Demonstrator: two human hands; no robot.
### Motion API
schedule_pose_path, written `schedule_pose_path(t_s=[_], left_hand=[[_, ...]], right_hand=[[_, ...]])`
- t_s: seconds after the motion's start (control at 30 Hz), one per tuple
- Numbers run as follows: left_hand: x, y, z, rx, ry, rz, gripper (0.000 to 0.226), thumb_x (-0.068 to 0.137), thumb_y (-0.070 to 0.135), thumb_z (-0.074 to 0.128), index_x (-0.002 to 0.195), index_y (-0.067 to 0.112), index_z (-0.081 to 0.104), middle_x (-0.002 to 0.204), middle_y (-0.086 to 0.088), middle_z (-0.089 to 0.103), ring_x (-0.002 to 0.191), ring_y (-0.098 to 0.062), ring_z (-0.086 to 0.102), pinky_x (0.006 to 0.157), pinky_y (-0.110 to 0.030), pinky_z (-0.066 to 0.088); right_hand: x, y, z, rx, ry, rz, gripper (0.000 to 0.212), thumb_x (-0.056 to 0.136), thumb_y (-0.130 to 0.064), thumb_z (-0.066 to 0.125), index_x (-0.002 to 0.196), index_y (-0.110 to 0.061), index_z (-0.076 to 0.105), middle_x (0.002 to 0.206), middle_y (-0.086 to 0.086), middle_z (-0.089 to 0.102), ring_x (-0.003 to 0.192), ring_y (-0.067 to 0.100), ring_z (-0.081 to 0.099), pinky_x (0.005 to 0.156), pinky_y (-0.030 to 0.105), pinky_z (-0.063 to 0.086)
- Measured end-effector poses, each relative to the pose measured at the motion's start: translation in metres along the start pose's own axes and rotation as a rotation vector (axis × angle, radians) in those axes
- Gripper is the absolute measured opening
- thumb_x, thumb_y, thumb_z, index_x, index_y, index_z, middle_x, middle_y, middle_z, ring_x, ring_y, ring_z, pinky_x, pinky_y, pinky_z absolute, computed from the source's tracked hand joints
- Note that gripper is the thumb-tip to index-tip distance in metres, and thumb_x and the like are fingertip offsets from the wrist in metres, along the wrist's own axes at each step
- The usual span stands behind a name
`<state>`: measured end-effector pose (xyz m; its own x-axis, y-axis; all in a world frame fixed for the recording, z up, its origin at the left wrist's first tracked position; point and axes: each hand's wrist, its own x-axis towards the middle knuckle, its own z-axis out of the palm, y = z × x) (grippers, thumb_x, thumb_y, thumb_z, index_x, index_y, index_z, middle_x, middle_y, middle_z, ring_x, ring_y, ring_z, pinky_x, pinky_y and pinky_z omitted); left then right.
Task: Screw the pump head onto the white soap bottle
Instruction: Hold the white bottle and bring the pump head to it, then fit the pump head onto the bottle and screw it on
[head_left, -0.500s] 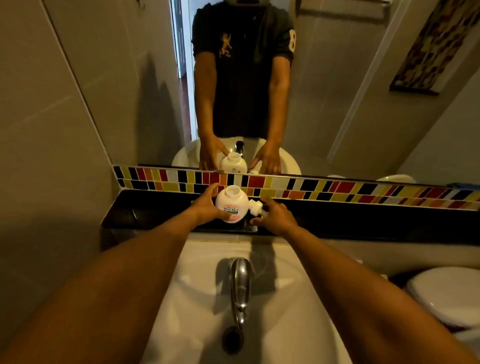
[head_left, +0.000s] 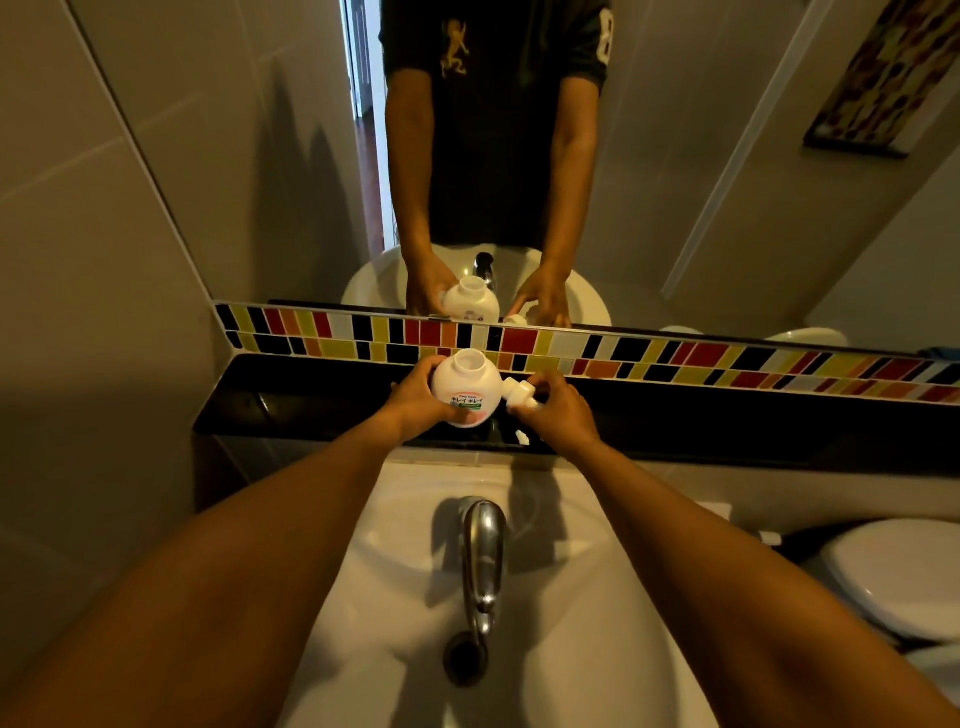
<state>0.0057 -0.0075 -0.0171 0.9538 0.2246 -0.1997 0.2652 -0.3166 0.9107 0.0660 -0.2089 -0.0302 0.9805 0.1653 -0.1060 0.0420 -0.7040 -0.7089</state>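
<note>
Both hands are seen reaching over the basin toward the shelf. Nearest the camera, 2 bare forearms are stretched across the white ceramic washbasin, where a chrome curved tap is pointed down at the dark round drain. At the right edge, part of a white toilet lid is visible.

Beyond the basin, the left hand is wrapped around the side of the round white plastic soap bottle, which is held above the glossy black ledge. The bottle's wide neck is left open at the top. A label with red Japanese characters, a small green band and a pink patch is carried on its front; the smaller print cannot be read. Just beside the bottle, on its right, the white plastic pump head is gripped in the closed fingers of the right hand, apart from the neck and tilted.

Behind the ledge, a strip of red, yellow, black and white mosaic tiles is run along the wall. Above it, the bottle, both hands and a dark shirt with a gold emblem and the numeral 8 on its sleeve are reflected in the wall mirror.
</note>
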Motion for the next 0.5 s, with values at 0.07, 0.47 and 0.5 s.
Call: schedule_pose_path(t_s=[0.07, 0.47, 0.5], left_hand=[[-0.003, 0.003, -0.005, -0.035, -0.01, -0.005, 0.083, 0.063, 0.009, 0.088, 0.132, 0.024, 0.044, 0.135, -0.006, 0.054, 0.122, -0.028, 0.053, 0.102, -0.048, 0.048], [-0.029, 0.034, -0.057, 0.263, 0.01, 0.004, 0.078, 0.064, 0.014, 0.087, 0.13, 0.022, 0.046, 0.131, -0.009, 0.054, 0.119, -0.03, 0.054, 0.096, -0.047, 0.052], [-0.032, 0.038, -0.059, 0.296, 0.009, 0.018, 0.077, 0.065, 0.013, 0.087, 0.13, 0.022, 0.046, 0.132, -0.009, 0.054, 0.12, -0.031, 0.054, 0.096, -0.047, 0.052]], right_hand=[[0.001, -0.003, -0.009, 0.088, -0.035, 0.015, 0.047, 0.074, -0.031, 0.083, 0.111, -0.024, 0.055, 0.111, 0.001, 0.063, 0.099, 0.024, 0.065, 0.08, 0.043, 0.06], [-0.015, -0.038, -0.082, 0.064, -0.137, -0.126, 0.055, 0.079, -0.021, 0.08, 0.127, -0.015, 0.055, 0.114, 0.001, 0.06, 0.103, 0.02, 0.059, 0.08, 0.029, 0.049], [-0.017, -0.043, -0.086, 0.027, -0.144, -0.153, 0.052, 0.079, -0.022, 0.08, 0.125, -0.017, 0.056, 0.113, -0.001, 0.06, 0.102, 0.019, 0.06, 0.079, 0.028, 0.048]])
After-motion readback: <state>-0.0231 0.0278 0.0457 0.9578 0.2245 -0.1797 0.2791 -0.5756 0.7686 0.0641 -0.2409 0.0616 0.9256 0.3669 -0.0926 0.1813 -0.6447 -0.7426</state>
